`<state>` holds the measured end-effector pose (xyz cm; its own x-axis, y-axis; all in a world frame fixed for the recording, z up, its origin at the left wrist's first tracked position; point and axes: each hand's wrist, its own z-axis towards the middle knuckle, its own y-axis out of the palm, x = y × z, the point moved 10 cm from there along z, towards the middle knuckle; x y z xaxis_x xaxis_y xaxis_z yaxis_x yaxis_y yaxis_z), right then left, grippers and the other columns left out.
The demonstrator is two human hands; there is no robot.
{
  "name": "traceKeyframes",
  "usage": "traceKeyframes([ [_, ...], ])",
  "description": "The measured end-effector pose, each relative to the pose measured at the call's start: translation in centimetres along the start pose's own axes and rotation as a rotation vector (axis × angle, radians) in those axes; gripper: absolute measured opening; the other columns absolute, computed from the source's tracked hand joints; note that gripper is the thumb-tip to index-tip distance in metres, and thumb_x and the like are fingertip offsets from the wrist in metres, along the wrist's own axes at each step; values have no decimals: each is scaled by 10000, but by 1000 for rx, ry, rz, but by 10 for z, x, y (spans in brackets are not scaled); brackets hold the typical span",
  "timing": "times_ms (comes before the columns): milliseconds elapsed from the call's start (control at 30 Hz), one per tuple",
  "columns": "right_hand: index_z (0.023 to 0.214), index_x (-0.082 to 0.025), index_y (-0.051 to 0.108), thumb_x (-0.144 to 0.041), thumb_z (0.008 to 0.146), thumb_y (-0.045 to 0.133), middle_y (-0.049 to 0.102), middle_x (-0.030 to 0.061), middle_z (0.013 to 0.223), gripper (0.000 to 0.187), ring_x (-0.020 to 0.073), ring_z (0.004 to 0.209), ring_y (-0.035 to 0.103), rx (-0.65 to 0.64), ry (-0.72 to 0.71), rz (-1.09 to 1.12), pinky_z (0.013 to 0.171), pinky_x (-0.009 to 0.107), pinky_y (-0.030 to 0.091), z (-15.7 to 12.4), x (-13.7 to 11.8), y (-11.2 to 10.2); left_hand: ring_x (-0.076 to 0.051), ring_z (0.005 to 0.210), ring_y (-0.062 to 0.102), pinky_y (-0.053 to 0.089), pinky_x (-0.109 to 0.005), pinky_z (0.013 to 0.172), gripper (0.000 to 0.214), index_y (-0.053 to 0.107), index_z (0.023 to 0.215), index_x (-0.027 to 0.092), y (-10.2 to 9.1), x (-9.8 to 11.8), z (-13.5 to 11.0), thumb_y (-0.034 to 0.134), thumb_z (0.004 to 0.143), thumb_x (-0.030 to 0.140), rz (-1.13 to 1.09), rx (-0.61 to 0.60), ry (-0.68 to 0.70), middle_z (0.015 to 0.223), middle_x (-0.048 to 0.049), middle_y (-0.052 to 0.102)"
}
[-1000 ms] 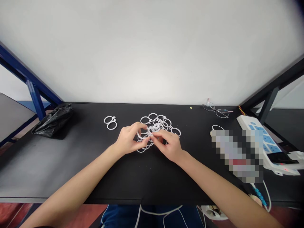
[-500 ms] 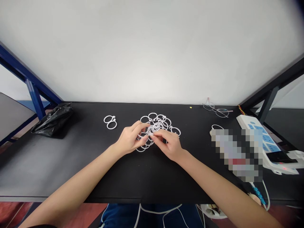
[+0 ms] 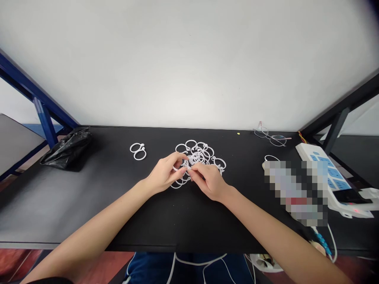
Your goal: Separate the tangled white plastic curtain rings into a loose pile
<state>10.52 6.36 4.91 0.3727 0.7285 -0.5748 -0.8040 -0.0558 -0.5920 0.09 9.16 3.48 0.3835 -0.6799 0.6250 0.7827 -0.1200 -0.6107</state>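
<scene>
A loose heap of white rings [image 3: 202,148] with small knobs lies mid-table, and both hands work at its near side. My left hand [image 3: 166,172] is closed on a white ring [image 3: 175,169], holding it between thumb and fingers. Close beside it, my right hand [image 3: 209,179] pinches the same ring near its knob, thumb and forefinger together. The fingertips nearly meet, so the joint of the ring is partly hidden. Two more white rings [image 3: 139,154] lie apart from the heap on the left, touching each other.
A black plastic bag [image 3: 68,150] sits at the far left. Eyeglasses [image 3: 277,140] lie at the back right, near a white power strip [image 3: 325,169] and a blurred-out object [image 3: 296,197] with a cable. A white wall [image 3: 189,71] rises behind the black table [image 3: 148,228].
My fingers have drawn slightly closer together around the ring, the left forefinger curling in. The heap and the two separate rings keep their places; the view has shifted very slightly.
</scene>
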Motion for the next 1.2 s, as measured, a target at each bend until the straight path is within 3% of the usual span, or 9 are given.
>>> traceKeyframes([
  [500, 774, -205, 449, -226, 989, 406, 605, -25, 609, 221, 91, 486, 535, -12, 16, -3, 497, 209, 369, 1, 0, 1, -101, 607, 447, 431, -206, 557, 272, 542, 1071, 170, -1, 2, 1, 459, 953, 401, 34, 31, 9, 715, 28, 435],
  [800, 766, -203, 507, -241, 965, 471, 444, -69, 523, 206, 70, 424, 363, 95, 1, 11, 443, 211, 308, -2, -1, -6, -104, 633, 493, 457, -212, 585, 267, 522, 1095, 172, -6, 12, 3, 452, 950, 386, 122, 28, 80, 741, 18, 491],
  [1200, 749, -200, 548, -259, 954, 491, 491, -47, 544, 221, 82, 453, 432, 136, 42, 28, 457, 220, 338, -2, 4, -10, -105, 654, 562, 484, -225, 606, 296, 508, 1164, 183, -3, 8, 0, 463, 945, 378, 149, -3, 104, 875, -27, 582],
])
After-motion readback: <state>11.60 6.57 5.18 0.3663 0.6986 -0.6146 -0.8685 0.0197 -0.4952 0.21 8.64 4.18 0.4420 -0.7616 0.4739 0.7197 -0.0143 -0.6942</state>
